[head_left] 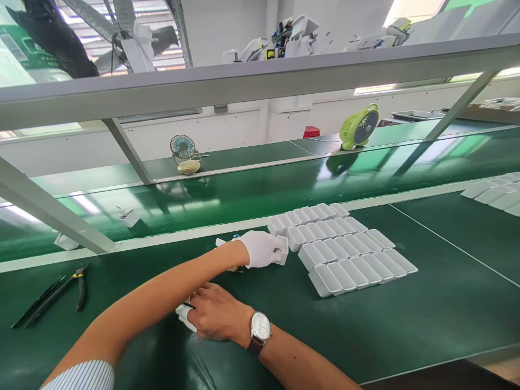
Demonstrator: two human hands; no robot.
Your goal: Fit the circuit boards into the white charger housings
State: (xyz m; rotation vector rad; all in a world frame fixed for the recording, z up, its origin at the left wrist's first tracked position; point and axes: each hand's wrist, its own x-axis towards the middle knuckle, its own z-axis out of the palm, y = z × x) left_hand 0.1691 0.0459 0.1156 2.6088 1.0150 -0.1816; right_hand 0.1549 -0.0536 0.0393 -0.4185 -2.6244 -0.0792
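Observation:
My left hand (262, 249) wears a white glove and reaches across the green bench. It is closed on a white plastic shell (283, 250) at the left end of several rows of open white shells (349, 252). My right hand (215, 317), bare with a wristwatch, rests on the mat nearer to me. Its fingers are curled round a small white piece (183, 315) that I cannot make out. A small circuit board (235, 268) lies partly hidden under my left wrist.
Black pliers (80, 286) and tweezers (36, 304) lie at the left. Two white chargers (130, 217) sit on the green conveyor belt behind a slanted metal strut (52, 214). A teal fan (182, 153) and a green fan (359, 127) stand beyond. More white shells (495, 192) lie far right.

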